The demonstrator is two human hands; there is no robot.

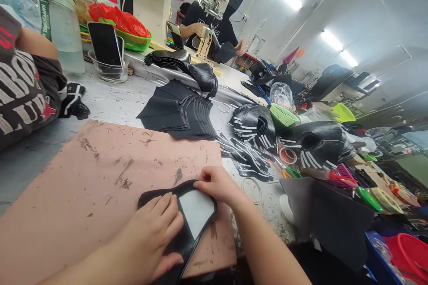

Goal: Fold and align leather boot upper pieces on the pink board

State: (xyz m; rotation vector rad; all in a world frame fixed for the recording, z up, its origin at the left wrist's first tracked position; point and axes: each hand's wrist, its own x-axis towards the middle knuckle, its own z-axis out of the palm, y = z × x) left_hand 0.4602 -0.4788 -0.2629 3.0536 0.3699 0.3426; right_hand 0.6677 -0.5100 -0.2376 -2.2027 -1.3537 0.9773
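A black leather-like piece (183, 242) with a white inner area (197, 211) and a raised dark rim lies on a pinkish-tan work mat (110, 178). Bent over its left part, my left hand (154, 227) presses the fingers close to the rim, with the thumb lower down on the black surface. The thumb and forefinger of my right hand (216, 185) pinch the far rim at the upper right of the piece. What lies beneath my left palm is hidden.
Behind the mat lies a stack of black cut pieces (180, 109). Black strips with white edges (247, 156) lie to its right, near rolled black bundles (254, 124). A phone (105, 44) leans in a clear bowl. Another person (214, 22) works at a sewing machine.
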